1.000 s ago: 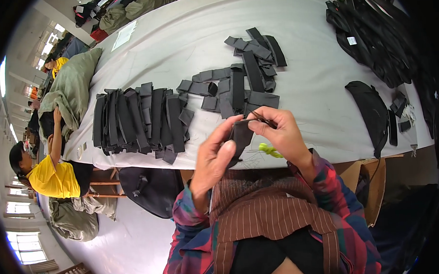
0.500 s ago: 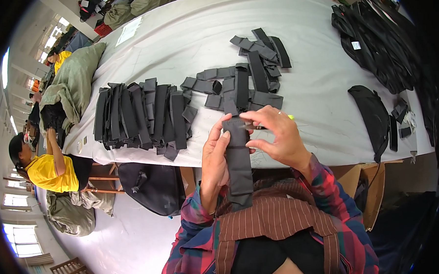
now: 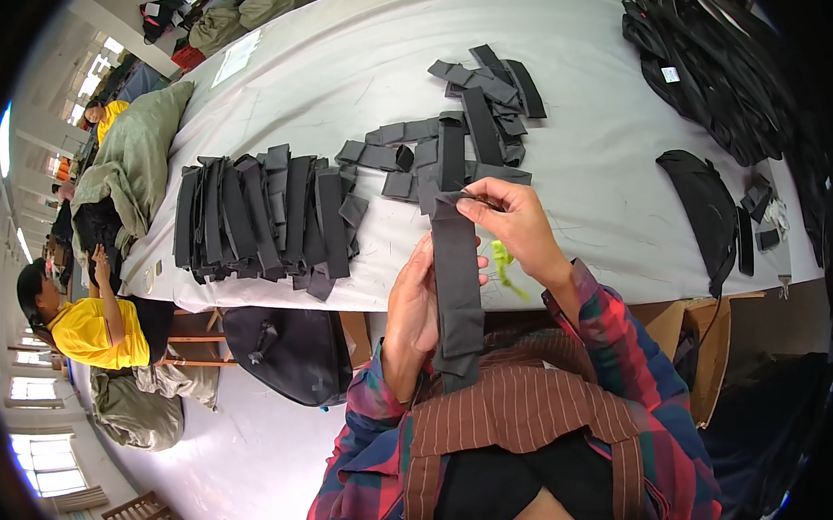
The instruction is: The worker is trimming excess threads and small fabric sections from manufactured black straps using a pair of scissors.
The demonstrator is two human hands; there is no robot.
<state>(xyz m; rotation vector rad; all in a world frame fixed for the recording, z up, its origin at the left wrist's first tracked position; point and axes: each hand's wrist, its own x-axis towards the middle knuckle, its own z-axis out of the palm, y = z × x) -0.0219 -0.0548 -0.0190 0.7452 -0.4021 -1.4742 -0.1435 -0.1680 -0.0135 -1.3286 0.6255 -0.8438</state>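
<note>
A long dark grey fabric strip (image 3: 458, 267) hangs upright in front of me, its lower end reaching down to my striped apron. My left hand (image 3: 413, 302) is closed around its left edge, with fingertips showing past the right side. At the top, my right hand (image 3: 517, 223) pinches the strip's upper end between thumb and fingers. A small dark, thin tool shows at these fingers, mostly hidden; I cannot tell its kind. Below the right palm dangles a bright yellow-green ribbon (image 3: 502, 264). Just beyond my hands lies a loose heap of similar grey strips (image 3: 481, 127).
Left on the white-covered table (image 3: 324, 69) stands a row of stacked strips (image 3: 258, 216). Black bag pieces (image 3: 706, 80) and a curved black piece (image 3: 703, 215) lie right. A black bag (image 3: 286, 359) sits below the edge. A person in yellow (image 3: 103, 329) works at left.
My right hand has moved up and closed on the strip's top end, which is now bent over. The left hand has slid lower along the strip. The yellow-green ribbon now hangs in view.
</note>
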